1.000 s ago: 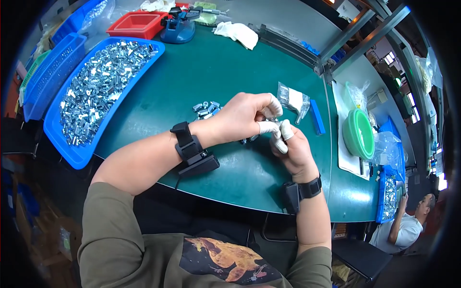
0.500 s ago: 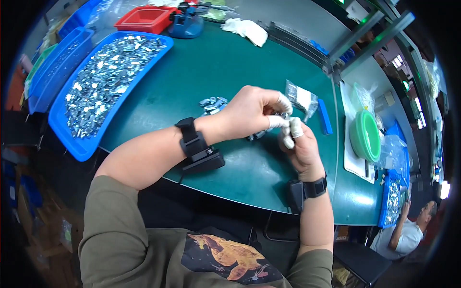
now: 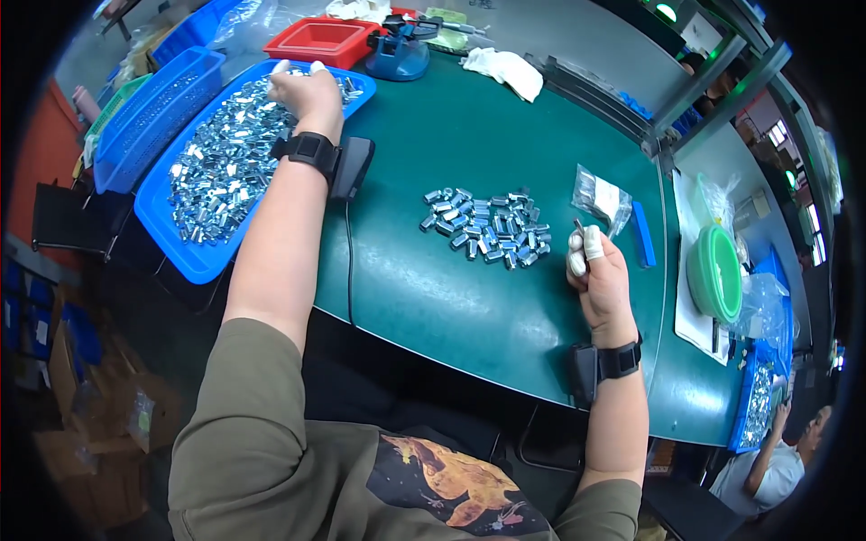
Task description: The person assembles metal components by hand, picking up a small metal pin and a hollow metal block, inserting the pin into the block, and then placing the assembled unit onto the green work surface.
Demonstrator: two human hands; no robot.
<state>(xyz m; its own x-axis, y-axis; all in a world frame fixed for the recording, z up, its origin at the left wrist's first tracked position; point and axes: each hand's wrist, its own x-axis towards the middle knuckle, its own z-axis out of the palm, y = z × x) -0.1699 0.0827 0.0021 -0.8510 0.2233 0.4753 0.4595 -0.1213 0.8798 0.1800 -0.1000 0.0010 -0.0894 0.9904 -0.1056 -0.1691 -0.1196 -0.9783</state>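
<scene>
Here, the left hand is at the blue tray (I cannot tell its grip); the right hand pinches a thin piece.

The hands are well apart, left arm outstretched

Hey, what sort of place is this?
Probably a factory workshop: a blue plastic tray full of small silvery metal parts, a green-topped workbench with more of them, and a white-shirted co-worker.
</scene>
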